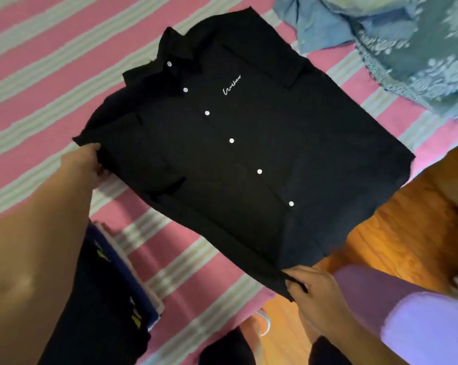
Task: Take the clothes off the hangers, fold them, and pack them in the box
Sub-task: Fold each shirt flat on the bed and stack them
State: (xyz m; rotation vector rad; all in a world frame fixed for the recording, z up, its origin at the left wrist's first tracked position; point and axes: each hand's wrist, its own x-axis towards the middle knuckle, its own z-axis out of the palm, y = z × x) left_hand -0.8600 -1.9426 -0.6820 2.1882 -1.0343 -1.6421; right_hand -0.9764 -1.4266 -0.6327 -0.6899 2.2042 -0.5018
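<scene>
Folding looks half done: black shirt (238,159) lies buttoned on the striped bed (38,83), sides tucked; left hand (91,164) pinches its edge; right hand (309,291) grips the hem; next, probably fold hem toward collar.

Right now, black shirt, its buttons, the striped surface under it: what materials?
Black shirt: matte woven cloth, likely cotton; creases softly. Buttons: glossy white, probably plastic or snaps. Striped bedcover: pink-and-cream woven textile, ribbed stripe texture. Both hands pinch shirt edges.

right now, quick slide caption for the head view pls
Both hands, left hand and right hand, hold a buttoned black shirt flat over the pink striped bedsheet.
</scene>
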